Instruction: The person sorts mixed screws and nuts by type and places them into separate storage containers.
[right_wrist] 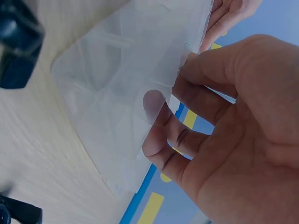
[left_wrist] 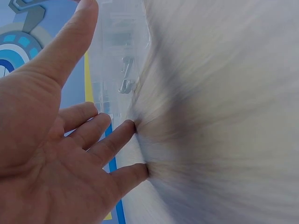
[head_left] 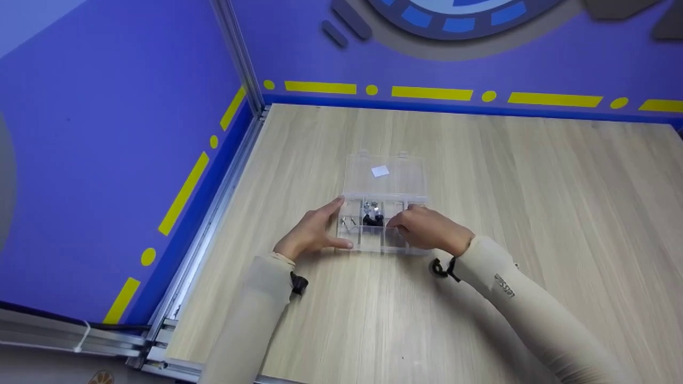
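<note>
A clear plastic compartment box (head_left: 372, 241) lies on the table, its hinged lid (head_left: 395, 184) folded back away from me. My left hand (head_left: 314, 229) rests along the box's left side with fingers spread, the thumb near the front corner and the index finger near the back one. In the left wrist view, two fingertips (left_wrist: 128, 125) touch down beside the box. Curled over the right-hand compartments, my right hand (head_left: 431, 228) reaches in with its thumb and fingers; I cannot tell whether they pinch anything. Screws (head_left: 348, 222), black parts (head_left: 373, 220) and shiny silvery pieces (head_left: 371, 205) sit in other compartments.
A small white label (head_left: 380, 171) is on the lid. The wooden tabletop (head_left: 533, 202) extends around the box. Blue panels (head_left: 133, 106) and a metal frame rail (head_left: 213, 213) bound the left side; another blue panel stands at the back. Black straps (head_left: 443, 268) circle the wrists.
</note>
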Motion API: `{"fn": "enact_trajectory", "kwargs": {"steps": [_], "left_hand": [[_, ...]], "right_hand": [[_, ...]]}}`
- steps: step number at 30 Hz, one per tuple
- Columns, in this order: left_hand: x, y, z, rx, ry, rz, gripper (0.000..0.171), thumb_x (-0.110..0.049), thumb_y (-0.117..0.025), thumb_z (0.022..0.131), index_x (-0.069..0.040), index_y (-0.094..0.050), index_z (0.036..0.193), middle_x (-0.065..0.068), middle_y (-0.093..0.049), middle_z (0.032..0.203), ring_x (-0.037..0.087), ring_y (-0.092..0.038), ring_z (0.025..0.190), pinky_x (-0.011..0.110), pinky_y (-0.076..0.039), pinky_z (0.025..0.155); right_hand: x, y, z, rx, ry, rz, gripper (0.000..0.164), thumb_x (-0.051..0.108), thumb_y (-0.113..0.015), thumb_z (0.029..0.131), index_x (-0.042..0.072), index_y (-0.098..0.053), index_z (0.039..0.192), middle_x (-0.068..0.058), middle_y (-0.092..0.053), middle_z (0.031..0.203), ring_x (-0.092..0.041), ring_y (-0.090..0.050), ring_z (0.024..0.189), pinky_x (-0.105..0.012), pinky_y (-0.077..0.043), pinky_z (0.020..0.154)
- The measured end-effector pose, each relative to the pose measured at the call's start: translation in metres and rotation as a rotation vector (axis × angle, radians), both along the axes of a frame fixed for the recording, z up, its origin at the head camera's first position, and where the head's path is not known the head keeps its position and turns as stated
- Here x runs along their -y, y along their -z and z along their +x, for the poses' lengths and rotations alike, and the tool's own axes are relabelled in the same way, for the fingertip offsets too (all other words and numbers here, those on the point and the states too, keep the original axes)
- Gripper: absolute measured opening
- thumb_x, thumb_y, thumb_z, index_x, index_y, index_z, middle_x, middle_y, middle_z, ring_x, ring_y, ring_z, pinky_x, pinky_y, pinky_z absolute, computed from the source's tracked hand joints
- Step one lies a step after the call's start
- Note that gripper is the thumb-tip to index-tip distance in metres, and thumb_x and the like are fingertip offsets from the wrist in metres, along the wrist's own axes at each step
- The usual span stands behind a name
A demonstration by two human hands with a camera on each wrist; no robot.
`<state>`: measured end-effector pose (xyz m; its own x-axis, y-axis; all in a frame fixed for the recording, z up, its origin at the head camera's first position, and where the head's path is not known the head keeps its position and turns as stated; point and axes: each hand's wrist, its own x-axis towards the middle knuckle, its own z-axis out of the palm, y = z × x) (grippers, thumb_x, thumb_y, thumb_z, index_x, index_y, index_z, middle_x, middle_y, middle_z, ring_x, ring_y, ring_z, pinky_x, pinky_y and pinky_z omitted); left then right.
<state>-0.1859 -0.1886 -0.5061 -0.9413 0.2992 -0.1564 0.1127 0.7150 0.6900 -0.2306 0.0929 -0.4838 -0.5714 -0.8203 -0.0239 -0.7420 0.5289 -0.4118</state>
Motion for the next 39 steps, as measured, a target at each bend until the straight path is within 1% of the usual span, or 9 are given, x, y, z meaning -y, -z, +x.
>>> {"fn": "enact_trajectory", "kwargs": {"steps": [2,4,6,9,14,18,26,33,39], "left_hand": [[0.0,0.0,0.0,-0.003,0.0,0.002,0.112,-0.035,-0.092,0.077,-0.011,-0.024,0.164,0.008,-0.023,0.169,0.027,-0.025,0.154,0.037,-0.021,0.126],[0.0,0.0,0.0,-0.009,0.001,0.0,0.112,-0.035,-0.092,0.077,-0.011,-0.025,0.164,0.008,-0.024,0.168,0.027,-0.025,0.154,0.037,-0.021,0.126],[0.0,0.001,0.001,-0.015,0.007,0.002,0.112,-0.035,-0.092,0.077,-0.01,-0.025,0.164,0.009,-0.024,0.168,0.028,-0.025,0.154,0.038,-0.021,0.126],[0.001,0.0,0.001,-0.009,0.01,0.016,0.111,-0.034,-0.091,0.078,-0.01,-0.025,0.164,0.008,-0.023,0.169,0.027,-0.024,0.154,0.038,-0.02,0.126],[0.001,0.0,0.0,0.002,0.011,0.036,0.11,-0.032,-0.091,0.079,-0.011,-0.024,0.164,0.007,-0.022,0.169,0.026,-0.022,0.155,0.038,-0.021,0.126],[0.0,0.0,-0.001,0.009,0.008,0.024,0.111,-0.033,-0.091,0.079,-0.013,-0.023,0.164,0.005,-0.021,0.169,0.025,-0.022,0.155,0.037,-0.02,0.126],[0.001,0.002,0.0,0.015,-0.011,0.018,0.113,-0.033,-0.092,0.077,-0.013,-0.023,0.165,0.006,-0.022,0.169,0.026,-0.023,0.154,0.037,-0.02,0.126],[0.0,0.003,0.001,0.017,-0.018,0.003,0.114,-0.034,-0.092,0.076,-0.013,-0.024,0.164,0.007,-0.023,0.169,0.026,-0.023,0.155,0.037,-0.019,0.126],[-0.002,0.001,-0.001,0.008,-0.011,-0.002,0.115,-0.035,-0.093,0.075,-0.011,-0.024,0.164,0.007,-0.023,0.169,0.025,-0.023,0.155,0.037,-0.02,0.126]], "right_hand": [[-0.001,0.001,0.0,-0.002,0.0,-0.011,0.036,-0.01,-0.048,0.092,0.0,-0.079,0.108,-0.012,-0.077,0.107,-0.023,-0.072,0.094,-0.043,-0.061,0.086],[-0.001,0.001,-0.001,0.0,-0.013,-0.024,0.029,-0.011,-0.049,0.091,-0.001,-0.076,0.09,-0.006,-0.075,0.088,-0.017,-0.066,0.078,-0.037,-0.059,0.073],[-0.002,0.001,-0.002,0.004,-0.015,-0.032,0.027,-0.012,-0.05,0.091,0.002,-0.063,0.073,0.0,-0.06,0.071,-0.011,-0.05,0.064,-0.031,-0.048,0.06],[-0.003,0.0,-0.002,0.029,0.016,-0.018,0.034,-0.012,-0.051,0.091,0.01,-0.047,0.066,0.002,-0.046,0.069,-0.011,-0.035,0.062,-0.028,-0.033,0.057],[-0.004,-0.002,0.0,0.031,0.066,0.008,0.031,-0.007,-0.054,0.096,0.009,-0.057,0.069,-0.006,-0.067,0.087,-0.014,-0.049,0.071,-0.032,-0.045,0.063],[-0.004,-0.001,0.0,0.013,0.047,0.006,0.027,-0.007,-0.055,0.096,0.004,-0.062,0.073,-0.011,-0.07,0.092,-0.019,-0.055,0.076,-0.038,-0.05,0.068],[-0.019,-0.012,-0.005,-0.018,0.046,-0.083,0.028,-0.009,-0.053,0.097,-0.004,-0.076,0.112,-0.015,-0.076,0.113,-0.032,-0.071,0.11,-0.046,-0.057,0.097],[-0.055,-0.032,-0.005,-0.114,0.074,-0.124,0.024,-0.01,-0.063,0.094,-0.003,-0.075,0.114,-0.014,-0.075,0.113,-0.03,-0.072,0.102,-0.046,-0.06,0.087],[-0.093,-0.029,-0.001,-0.132,0.157,-0.139,0.023,-0.01,-0.067,0.092,-0.001,-0.076,0.111,-0.012,-0.076,0.11,-0.024,-0.071,0.09,-0.041,-0.06,0.076]]}}
